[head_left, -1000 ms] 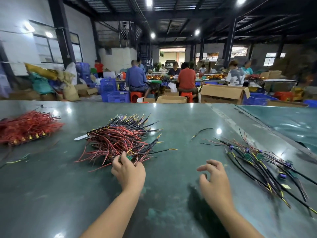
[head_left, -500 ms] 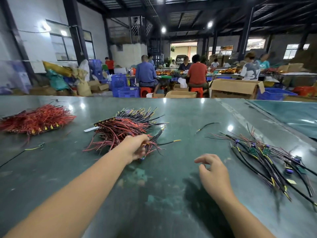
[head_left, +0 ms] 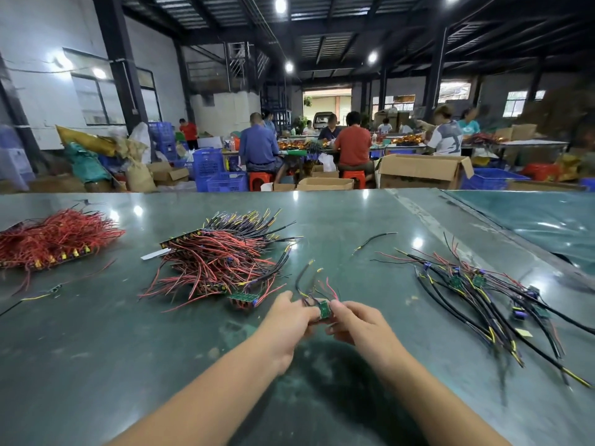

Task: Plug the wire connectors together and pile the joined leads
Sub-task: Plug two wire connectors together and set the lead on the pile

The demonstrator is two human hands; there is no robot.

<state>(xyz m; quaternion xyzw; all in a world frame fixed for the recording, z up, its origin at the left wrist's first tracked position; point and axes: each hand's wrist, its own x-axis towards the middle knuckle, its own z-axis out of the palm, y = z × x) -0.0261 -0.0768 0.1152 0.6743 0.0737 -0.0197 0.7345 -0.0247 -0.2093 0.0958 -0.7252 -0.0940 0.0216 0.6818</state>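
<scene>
Both hands meet above the green table point(head_left: 96, 365). My left hand point(head_left: 289, 320) and my right hand point(head_left: 357, 323) pinch a small green circuit board point(head_left: 323, 309) between them. Short red and black leads point(head_left: 314, 283) stick up from the board. Behind my left hand lies a big heap of red-and-black wired boards point(head_left: 222, 259). To the right lies a loose pile of joined black leads point(head_left: 483, 294) with green boards and blue connectors.
A second heap of red wires point(head_left: 54, 236) sits at the far left. A single black lead point(head_left: 375, 239) lies alone mid-table, and a thin yellow-black wire point(head_left: 35, 296) at the left. Beyond the table's far edge are cardboard boxes point(head_left: 421, 170), blue crates and seated people.
My left hand drew a small board with leads out of the middle heap and brought it toward me. My right hand rose from the table and took hold of the same piece.
</scene>
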